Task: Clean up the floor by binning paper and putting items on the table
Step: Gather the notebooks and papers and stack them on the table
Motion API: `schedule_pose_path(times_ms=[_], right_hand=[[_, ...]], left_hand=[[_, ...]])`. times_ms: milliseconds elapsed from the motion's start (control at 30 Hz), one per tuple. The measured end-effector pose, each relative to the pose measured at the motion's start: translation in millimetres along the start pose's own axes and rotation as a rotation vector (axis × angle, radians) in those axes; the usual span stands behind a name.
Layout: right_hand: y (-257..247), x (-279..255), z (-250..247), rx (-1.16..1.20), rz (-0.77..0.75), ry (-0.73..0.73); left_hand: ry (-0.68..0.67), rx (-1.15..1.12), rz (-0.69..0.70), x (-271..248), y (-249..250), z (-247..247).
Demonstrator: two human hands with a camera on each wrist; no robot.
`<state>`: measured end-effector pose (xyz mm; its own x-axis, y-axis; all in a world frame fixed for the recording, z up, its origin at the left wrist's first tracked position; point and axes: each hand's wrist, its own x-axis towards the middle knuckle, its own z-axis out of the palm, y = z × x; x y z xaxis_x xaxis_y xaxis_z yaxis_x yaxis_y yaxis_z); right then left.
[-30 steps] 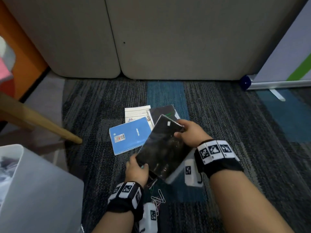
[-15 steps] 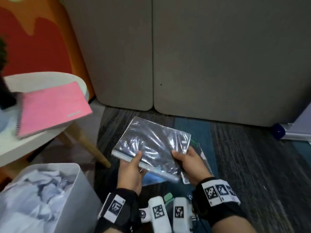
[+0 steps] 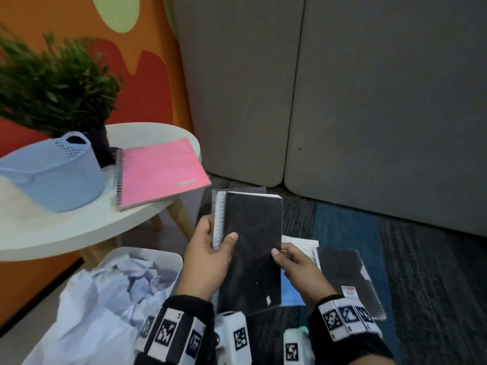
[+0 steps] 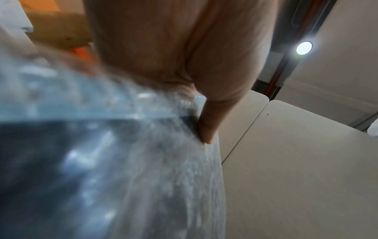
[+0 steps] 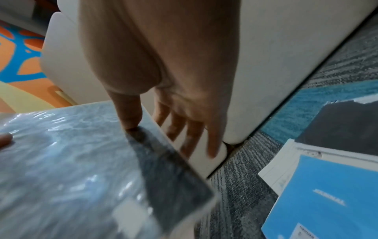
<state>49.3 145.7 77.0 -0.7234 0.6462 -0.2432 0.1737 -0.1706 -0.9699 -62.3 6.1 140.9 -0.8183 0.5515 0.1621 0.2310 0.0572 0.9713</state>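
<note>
A black spiral notebook [image 3: 253, 241] in clear plastic wrap is held up over the floor, just right of the white round table [image 3: 66, 233]. My left hand [image 3: 210, 248] grips its spiral edge, with the thumb on the cover. My right hand [image 3: 287, 259] pinches the right edge, thumb on top and fingers underneath. The left wrist view shows the wrapped notebook [image 4: 102, 177] under the left hand [image 4: 206, 126]. In the right wrist view the right hand [image 5: 163, 126] is at the notebook [image 5: 71, 169] edge. A bin [image 3: 174, 259] of crumpled paper stands below the table.
On the table lie a pink spiral notebook [image 3: 158, 175], a pale blue basket [image 3: 52, 175] and a potted plant [image 3: 52, 88]. On the carpet to the right lie another black notebook [image 3: 347, 280], a blue notebook [image 5: 327, 202] and a white sheet [image 3: 300, 243]. Grey padded panels [image 3: 369, 101] stand behind.
Both hands have lifted the black notebook off the floor pile and turned it upright, moving it left toward the table. My view has swung up and left.
</note>
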Motion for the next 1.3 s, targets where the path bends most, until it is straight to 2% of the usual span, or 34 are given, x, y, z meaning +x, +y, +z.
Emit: schedule_pose_path(times_ms=[133, 200, 267, 333, 467, 600, 733, 867, 967, 1100, 1233, 1300], right_hand=[[-15, -1, 12, 0.274, -0.061, -0.001], [-30, 1, 17, 0.302, -0.101, 0.01], [-51, 5, 22, 0.322, -0.131, 0.029], [-75, 10, 28, 0.334, -0.157, 0.052], [-130, 29, 46, 0.324, -0.153, 0.113], [-165, 49, 77, 0.241, -0.118, 0.106], [-177, 70, 103, 0.023, -0.092, 0.036], [-188, 61, 113, -0.081, -0.079, -0.008], [-188, 53, 117, -0.162, -0.148, -0.009], [-178, 52, 123, -0.271, -0.218, -0.081], [-167, 47, 119, -0.335, -0.291, -0.008], [-165, 41, 107, -0.381, -0.315, 0.104]], left_hand=[[0.059, -0.055, -0.029, -4, 9, -5], [0.072, -0.036, -0.019, -5, 19, -11], [0.063, 0.036, 0.052, -7, 31, -18], [0.07, 0.197, 0.152, -10, 43, -27], [0.05, 0.693, 0.325, -13, 70, -43], [-0.014, 0.955, 0.29, 0, 74, -47], [0.122, 0.933, 0.175, 21, 68, -54], [0.23, 0.89, 0.154, 36, 63, -61], [0.29, 0.91, 0.138, 45, 57, -60], [0.311, 0.95, 0.118, 52, 49, -59], [0.321, 0.977, 0.141, 49, 54, -55], [0.306, 0.903, 0.254, 43, 63, -45]])
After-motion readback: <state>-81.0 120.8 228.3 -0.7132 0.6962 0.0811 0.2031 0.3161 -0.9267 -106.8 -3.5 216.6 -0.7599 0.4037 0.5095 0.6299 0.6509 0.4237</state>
